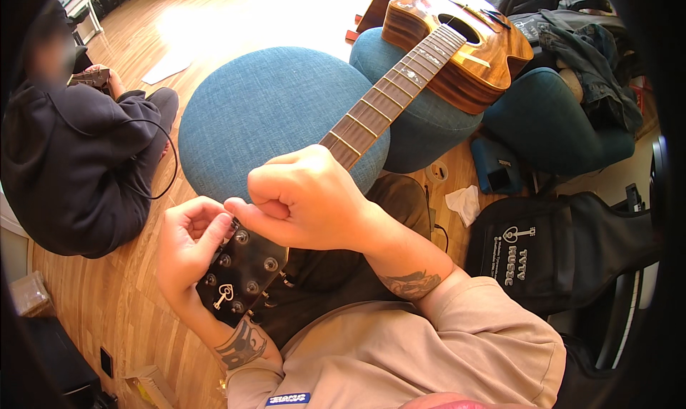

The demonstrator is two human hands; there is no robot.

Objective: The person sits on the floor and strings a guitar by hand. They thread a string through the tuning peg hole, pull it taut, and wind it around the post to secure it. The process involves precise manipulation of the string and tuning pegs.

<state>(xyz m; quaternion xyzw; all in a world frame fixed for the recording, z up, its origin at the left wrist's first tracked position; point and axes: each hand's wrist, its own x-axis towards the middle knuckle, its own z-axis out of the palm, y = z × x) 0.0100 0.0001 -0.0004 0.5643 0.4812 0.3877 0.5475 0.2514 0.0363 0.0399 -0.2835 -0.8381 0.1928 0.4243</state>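
A wooden acoustic guitar [471,69] lies with its body on a blue stool and its fretboard [368,119] running toward me. Its black headstock [241,277] with silver tuners is low in front of me. My left hand [189,248] is closed at the headstock's upper left edge, thumb and fingers pinched at a tuner; what it grips is too small to make out. My right hand [304,198] is curled just above the headstock, thumb tip beside my left fingertips; whatever it holds is hidden. A dark slim item [486,16] rests on the guitar's top.
A person in a dark hoodie [86,166] sits at the left with a cable. A round blue ottoman [264,101] is ahead. At right are a black gig bag [536,252], a blue case [493,166], white tissue [463,203] and clothes [600,94]. Boxes [146,387] lie at lower left.
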